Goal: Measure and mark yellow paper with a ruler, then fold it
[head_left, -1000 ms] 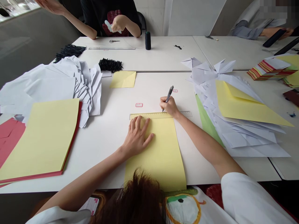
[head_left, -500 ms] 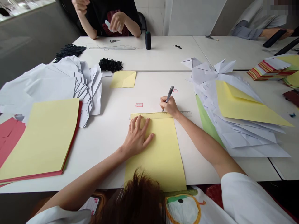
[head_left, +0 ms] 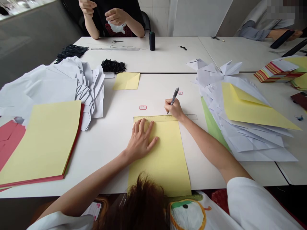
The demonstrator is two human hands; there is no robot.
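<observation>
A yellow sheet of paper (head_left: pixel 165 159) lies in front of me, its near end at the table's edge. Across its far edge rests a clear ruler (head_left: pixel 158 118). My left hand (head_left: pixel 141 140) lies spread on the sheet, fingertips touching the ruler and thumb out to the right. In my right hand (head_left: pixel 175 108) a grey pen (head_left: pixel 175 95) is pinched, its tip down at the ruler's far edge. The hand covers part of the ruler near the sheet's right corner.
At left are a yellow-topped paper stack (head_left: pixel 45 137) and white sheets (head_left: pixel 52 83). A white paper pile (head_left: pixel 251 137) with a yellow envelope (head_left: pixel 251 105) is at right. Across the table sits a person in black (head_left: pixel 129 22), near a dark thread spool (head_left: pixel 152 41).
My hands, the pen and the ruler have stayed in place. Across the table, the person's hands have shifted, one a little right and the other up and left.
</observation>
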